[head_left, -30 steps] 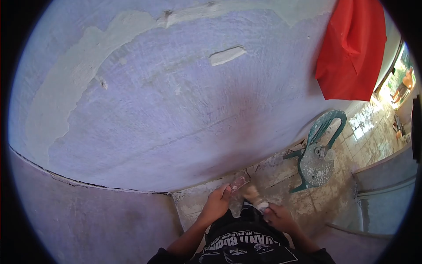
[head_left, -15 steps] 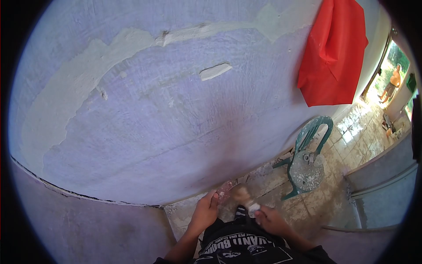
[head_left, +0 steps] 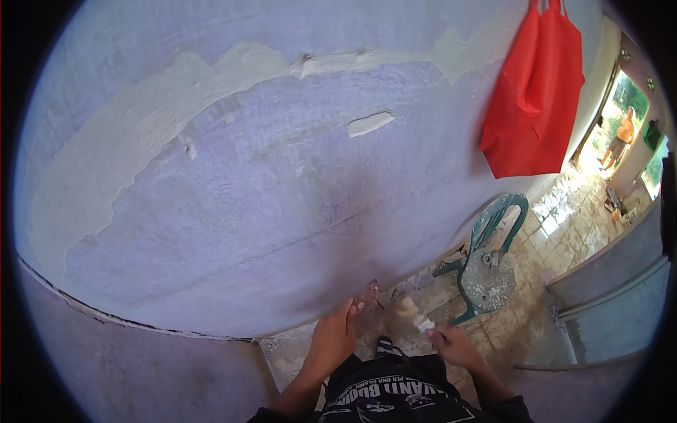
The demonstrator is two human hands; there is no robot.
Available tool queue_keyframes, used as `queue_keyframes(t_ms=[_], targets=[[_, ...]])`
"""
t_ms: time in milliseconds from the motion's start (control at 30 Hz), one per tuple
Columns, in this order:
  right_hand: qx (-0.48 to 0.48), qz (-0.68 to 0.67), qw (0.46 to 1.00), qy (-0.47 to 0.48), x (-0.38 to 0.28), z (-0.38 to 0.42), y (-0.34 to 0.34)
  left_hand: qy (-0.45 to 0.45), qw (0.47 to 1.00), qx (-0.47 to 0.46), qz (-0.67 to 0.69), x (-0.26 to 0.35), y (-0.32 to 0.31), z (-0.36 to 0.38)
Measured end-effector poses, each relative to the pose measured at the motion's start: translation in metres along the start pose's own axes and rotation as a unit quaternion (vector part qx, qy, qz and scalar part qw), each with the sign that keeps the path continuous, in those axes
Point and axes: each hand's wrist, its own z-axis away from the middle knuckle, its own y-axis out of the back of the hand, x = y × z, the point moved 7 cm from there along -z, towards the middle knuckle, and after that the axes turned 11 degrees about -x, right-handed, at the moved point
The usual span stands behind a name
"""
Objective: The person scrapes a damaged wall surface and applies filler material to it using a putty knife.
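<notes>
Low in front of the wall, my left hand (head_left: 333, 337) is closed on a flat reddish piece (head_left: 366, 297) speckled with white; its exact kind is not clear. To the right, my right hand (head_left: 455, 344) grips a paintbrush (head_left: 423, 323) by its whitish handle, its tan bristles pointing up and left, slightly blurred. A gap separates the bristles from the reddish piece. Ahead stands the pale purple wall (head_left: 233, 233), with a band of whitish patching (head_left: 211, 81) and a small chipped patch (head_left: 370, 124).
A red bag (head_left: 534, 106) hangs on the wall at upper right. Below it stands a green plastic chair (head_left: 489, 278) with a white-spattered seat and small items on it. Dusty tiles (head_left: 539, 243) lead to a bright doorway, where a person (head_left: 620, 137) stands. A grey panel (head_left: 610, 310) is at right.
The paintbrush and my right hand have shifted right, away from the reddish piece, which my left hand still holds. The view has tilted a little, so the bag's straps now show.
</notes>
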Motion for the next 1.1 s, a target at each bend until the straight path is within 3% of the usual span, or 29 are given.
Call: queue_keyframes(t_ms=[67,133,200,267,333,367,400,467,567,633,667,700,733,800,833,867,900,933,967,1000,1033,1067,1100], targets=[[-0.054,-0.016,0.998,0.030,-0.024,0.005,-0.012,0.000,0.999,0.015,-0.043,-0.005,0.006,0.004],[-0.099,-0.044,0.992,0.062,-0.028,-0.002,-0.028,-0.030,0.996,-0.079,0.015,0.008,0.009,0.010],[0.046,0.035,0.998,0.008,-0.012,-0.018,-0.009,-0.011,0.997,-0.073,-0.020,0.010,0.029,0.019],[0.019,0.042,0.999,-0.014,-0.028,-0.011,-0.008,0.009,0.997,-0.055,-0.050,0.001,0.041,0.018],[-0.129,-0.058,0.988,0.063,-0.074,-0.002,-0.041,0.007,0.995,-0.057,-0.076,-0.017,0.046,0.017],[-0.154,-0.057,0.985,0.046,-0.082,-0.006,-0.052,0.007,0.995,-0.059,-0.080,-0.018,0.053,0.020],[-0.150,-0.062,0.986,0.047,-0.079,-0.013,-0.056,-0.021,0.995,-0.068,-0.076,-0.011,0.060,0.024],[0.031,0.049,0.998,-0.028,-0.060,-0.028,-0.039,-0.052,0.993,-0.080,-0.071,-0.005,0.076,0.030],[-0.018,0.040,0.999,-0.029,-0.088,-0.022,-0.047,0.024,0.989,-0.056,-0.138,-0.022,0.106,0.026],[-0.034,0.013,0.999,-0.010,-0.120,-0.018,-0.061,-0.085,0.989,-0.074,-0.099,-0.020,0.110,0.025],[-0.044,-0.011,0.999,0.014,-0.133,-0.019,-0.068,-0.089,0.988,-0.080,-0.100,-0.020,0.115,0.027],[0.070,0.067,0.994,-0.039,-0.100,-0.032,-0.069,-0.116,0.986,-0.096,-0.077,-0.016,0.118,0.032],[0.076,0.063,0.994,-0.044,-0.091,-0.038,-0.068,-0.142,0.982,-0.113,-0.055,-0.014,0.122,0.036],[0.090,0.002,0.992,-0.088,-0.083,-0.047,-0.057,-0.163,0.982,-0.083,-0.035,-0.018,0.136,0.027],[0.092,-0.025,0.995,-0.036,-0.097,-0.051,-0.061,-0.170,0.984,-0.052,-0.012,-0.021,0.144,0.026],[0.095,-0.030,0.994,-0.043,-0.106,-0.052,-0.069,-0.172,0.983,-0.061,-0.011,-0.019,0.145,0.026],[0.038,-0.164,0.986,0.006,-0.127,-0.058,-0.081,-0.198,0.976,-0.087,-0.023,-0.007,0.142,0.024],[-0.018,-0.289,0.955,0.060,-0.144,-0.064,-0.092,-0.227,0.967,-0.109,-0.033,0.005,0.139,0.019],[-0.009,-0.289,0.955,0.058,-0.125,-0.089,-0.111,-0.234,0.965,-0.113,-0.031,0.012,0.140,0.013],[-0.030,-0.542,0.836,0.081,-0.082,-0.133,-0.147,-0.302,0.938,-0.159,-0.059,0.026,0.134,0.011],[-0.050,-0.752,0.650,0.098,-0.062,-0.157,-0.171,-0.365,0.905,-0.201,-0.087,0.038,0.126,0.010],[-0.048,-0.752,0.650,0.093,-0.066,-0.163,-0.174,-0.363,0.905,-0.204,-0.082,0.039,0.122,-0.003],[-0.014,-0.723,0.683,0.105,-0.070,-0.167,-0.171,-0.482,0.857,-0.131,-0.125,0.051,0.120,-0.004]])
